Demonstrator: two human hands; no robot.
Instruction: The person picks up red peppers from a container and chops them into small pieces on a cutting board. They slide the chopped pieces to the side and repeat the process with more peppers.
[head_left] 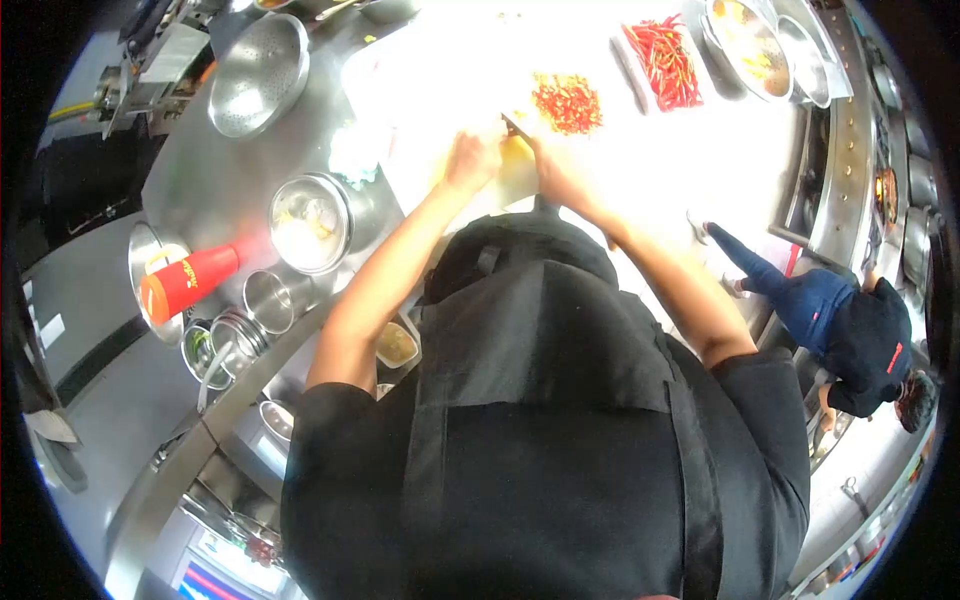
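Note:
My right hand (562, 172) is closed around what looks like a knife (516, 128), seen as a dark narrow edge on the bright work surface (600, 190). Close beside it on the left, my left hand (470, 160) is curled shut; glare hides whatever its fingers hold. Just beyond my hands lies a pile of chopped red chilies (567, 103). Farther right, whole red chilies (664, 62) fill a clear rectangular container. Something yellowish (517, 160) shows between my hands, too washed out to name.
A steel colander (258, 78), a bowl (308, 222) and a red bottle-shaped container (192, 282) stand left, near several steel pots (270, 300). A colander with yellow bits (745, 55) sits far right. Another person (845, 320) stands by the right-hand counter.

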